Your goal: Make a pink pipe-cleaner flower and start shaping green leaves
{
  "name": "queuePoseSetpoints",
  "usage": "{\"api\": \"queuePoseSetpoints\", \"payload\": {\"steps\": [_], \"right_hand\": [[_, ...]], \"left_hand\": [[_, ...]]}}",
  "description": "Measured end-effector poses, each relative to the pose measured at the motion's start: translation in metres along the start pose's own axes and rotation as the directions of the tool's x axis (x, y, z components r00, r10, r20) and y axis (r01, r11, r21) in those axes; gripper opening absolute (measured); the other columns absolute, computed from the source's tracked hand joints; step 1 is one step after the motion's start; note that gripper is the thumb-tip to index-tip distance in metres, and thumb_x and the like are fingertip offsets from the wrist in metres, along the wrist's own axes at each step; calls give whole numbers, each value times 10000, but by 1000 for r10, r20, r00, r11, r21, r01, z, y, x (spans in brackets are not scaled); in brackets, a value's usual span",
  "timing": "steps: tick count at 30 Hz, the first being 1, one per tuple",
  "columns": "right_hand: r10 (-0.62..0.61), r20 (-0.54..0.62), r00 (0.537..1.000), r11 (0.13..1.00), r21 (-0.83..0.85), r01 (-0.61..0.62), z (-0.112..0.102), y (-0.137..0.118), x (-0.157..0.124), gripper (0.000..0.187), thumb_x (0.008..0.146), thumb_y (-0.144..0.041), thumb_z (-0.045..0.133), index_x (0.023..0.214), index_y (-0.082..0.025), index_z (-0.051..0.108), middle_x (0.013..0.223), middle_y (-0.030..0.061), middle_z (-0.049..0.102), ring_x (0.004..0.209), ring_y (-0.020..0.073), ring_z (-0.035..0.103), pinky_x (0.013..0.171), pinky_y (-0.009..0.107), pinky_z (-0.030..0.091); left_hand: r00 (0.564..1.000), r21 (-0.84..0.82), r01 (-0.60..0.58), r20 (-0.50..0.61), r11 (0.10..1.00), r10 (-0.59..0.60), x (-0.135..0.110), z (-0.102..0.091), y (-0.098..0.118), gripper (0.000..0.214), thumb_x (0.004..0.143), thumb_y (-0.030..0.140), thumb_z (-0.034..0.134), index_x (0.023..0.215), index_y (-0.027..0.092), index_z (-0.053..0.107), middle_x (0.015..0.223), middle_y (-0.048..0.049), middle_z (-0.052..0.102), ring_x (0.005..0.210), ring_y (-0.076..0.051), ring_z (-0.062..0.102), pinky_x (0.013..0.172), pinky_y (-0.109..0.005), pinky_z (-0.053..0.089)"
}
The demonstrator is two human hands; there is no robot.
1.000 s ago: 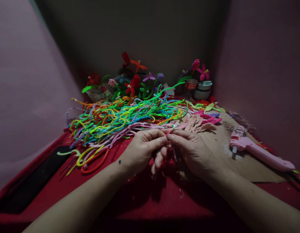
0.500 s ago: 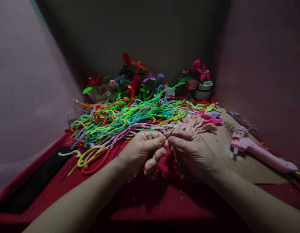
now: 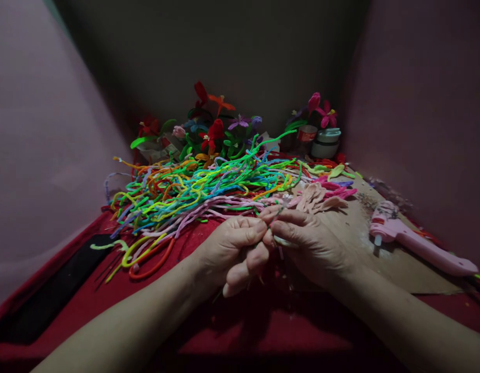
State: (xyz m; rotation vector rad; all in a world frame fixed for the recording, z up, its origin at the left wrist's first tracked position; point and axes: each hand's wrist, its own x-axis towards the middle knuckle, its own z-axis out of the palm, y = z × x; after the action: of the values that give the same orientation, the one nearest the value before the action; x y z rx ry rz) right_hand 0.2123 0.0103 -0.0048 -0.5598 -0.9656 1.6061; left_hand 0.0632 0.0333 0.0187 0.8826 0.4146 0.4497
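Observation:
My left hand (image 3: pixel 240 246) and my right hand (image 3: pixel 312 241) meet in the middle, above the red cloth. Both are closed in a pinch on a thin dark stem (image 3: pixel 279 209), whose tip carries a small white tuft (image 3: pixel 286 198). The stem tilts up and to the right, its lower part hidden by fingers. Under my right fingers shows a pale strip (image 3: pixel 285 242), partly covered. Just beyond my hands lies a heap of colourful pipe cleaners (image 3: pixel 209 184), with beige fuzzy petals (image 3: pixel 313 198) to its right.
On the right, a pink glue gun (image 3: pixel 422 241) rests over a cardboard sheet (image 3: pixel 356 259). Fuzzy flowers (image 3: pixel 214 132) and a lidded jar (image 3: pixel 326 143) stand at the back. A black strip (image 3: pixel 53 290) lies left on the red cloth (image 3: pixel 263 329). Pale panels (image 3: pixel 41 155) rise at both sides.
My fingers have shifted around the stem, and my right fingers now cover more of it. The pale strip has come into view under my right fingers. My left lower fingers have dropped slightly.

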Motion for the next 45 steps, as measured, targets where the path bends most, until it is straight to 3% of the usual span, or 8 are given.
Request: {"api": "queuePoseSetpoints", "payload": {"steps": [4, 7, 11, 19, 25, 31, 36, 45], "right_hand": [[-8, -124, 992, 1000, -18, 6, 0, -1, 1, 27, 664, -204, 690, 671, -185, 672, 647, -6, 593, 626, 124, 536, 634, 272, 426], [-12, -209, 978, 1000, -10, 10, 0, -1, 2, 61, 638, -193, 715, 642, -173, 657, 646, -15, 577, 622, 106, 524, 606, 242, 407], [-22, -227, 974, 999, -42, 12, 0, 1, 3, 74, 655, -205, 709, 686, -165, 655, 684, -14, 586, 613, 96, 520, 579, 230, 397], [5, -111, 994, 999, -44, -10, -4, 6, 4, 96, 732, -250, 647, 754, -159, 671, 709, 16, 611, 689, 125, 553, 638, 263, 450], [37, -58, 998, 996, 89, -32, -2, 2, 4, 162, 691, -232, 681, 845, -185, 694, 664, 5, 647, 605, 102, 572, 643, 238, 455], [-36, -133, 990, 999, -6, 36, -1, -1, 4, 85, 714, -215, 651, 773, -175, 697, 752, 23, 643, 701, 128, 559, 694, 274, 432], [-83, -159, 984, 984, -167, 56, -1, -1, 4, 97, 758, -251, 621, 734, -167, 662, 753, 10, 594, 728, 128, 516, 705, 278, 399], [-89, -47, 995, 987, -140, 81, 2, -6, -1, 221, 816, -277, 513, 621, -198, 578, 628, -18, 474, 571, 109, 388, 566, 256, 319]], "left_hand": [[977, 343, -55, -176, 938, 122, 1, 7, 1, 234, 835, 336, 469, 788, 121, 551, 566, -9, 594, 329, -93, 518, 292, -175, 393], [886, 613, -78, -318, 786, 337, 1, 13, 2, 167, 744, 287, 612, 758, 139, 535, 566, 31, 557, 387, -63, 504, 363, -152, 382], [837, 729, -43, -348, 683, 423, 1, 17, -1, 156, 769, 247, 573, 668, 136, 528, 496, 48, 478, 399, -41, 433, 400, -151, 341], [935, 283, -75, -314, 956, 166, 0, 15, 0, 181, 820, 275, 504, 709, 134, 522, 540, 40, 510, 298, 10, 259, 294, -118, 201], [988, 55, -24, -153, 998, 32, 0, 9, 4, 163, 826, 256, 491, 727, 135, 536, 491, 63, 466, 259, 9, 145, 235, -124, 198], [963, 379, -40, -232, 924, 137, -1, 9, 6, 160, 807, 294, 516, 750, 148, 549, 522, 46, 509, 285, -16, 305, 282, -141, 241], [808, 747, -65, -350, 662, 475, 1, 13, 6, 170, 697, 214, 644, 610, 137, 521, 498, 62, 447, 427, -30, 407, 407, -134, 332], [951, 232, -47, -288, 972, 115, 0, 4, 8, 134, 791, 253, 523, 714, 151, 482, 510, 55, 540, 232, -37, 356, 208, -151, 317]]}}
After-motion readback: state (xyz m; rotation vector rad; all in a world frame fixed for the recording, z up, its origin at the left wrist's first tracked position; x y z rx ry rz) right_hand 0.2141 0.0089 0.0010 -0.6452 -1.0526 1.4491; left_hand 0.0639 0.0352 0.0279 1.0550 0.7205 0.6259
